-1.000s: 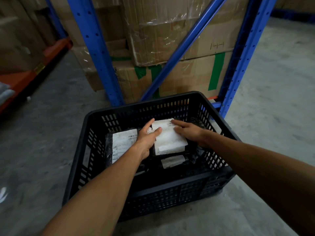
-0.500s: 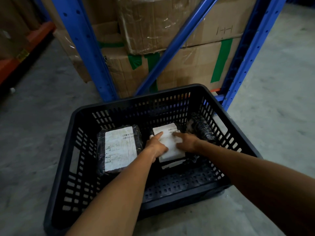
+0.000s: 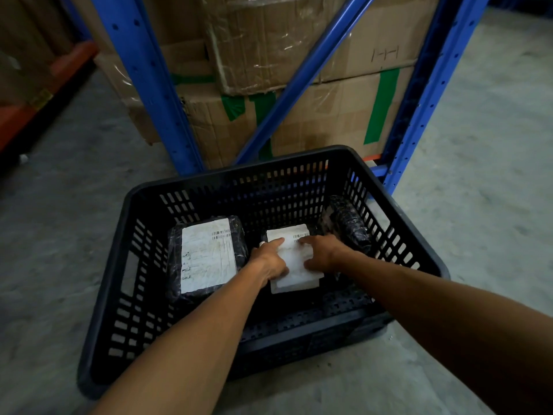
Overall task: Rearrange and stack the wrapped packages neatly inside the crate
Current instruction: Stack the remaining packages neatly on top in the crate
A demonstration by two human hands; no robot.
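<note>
A black slatted plastic crate (image 3: 191, 181) sits on the concrete floor. Inside, on the left, lies a black-wrapped package with a large white label (image 3: 206, 256). In the middle lies a smaller package with a white label (image 3: 296, 265). My left hand (image 3: 269, 259) grips its left edge and my right hand (image 3: 321, 254) presses on its right side. A third black-wrapped package (image 3: 348, 223) leans on edge against the crate's right wall.
Blue steel rack uprights (image 3: 149, 85) and a diagonal brace stand just behind the crate. Taped cardboard boxes (image 3: 299, 85) are stacked in the rack. An orange shelf beam (image 3: 36, 94) runs along the far left. Bare concrete floor (image 3: 478, 175) lies to the right.
Both hands lowered the white-labelled package from mid-height down to the crate floor in the middle. The left package's label is now fully uncovered.
</note>
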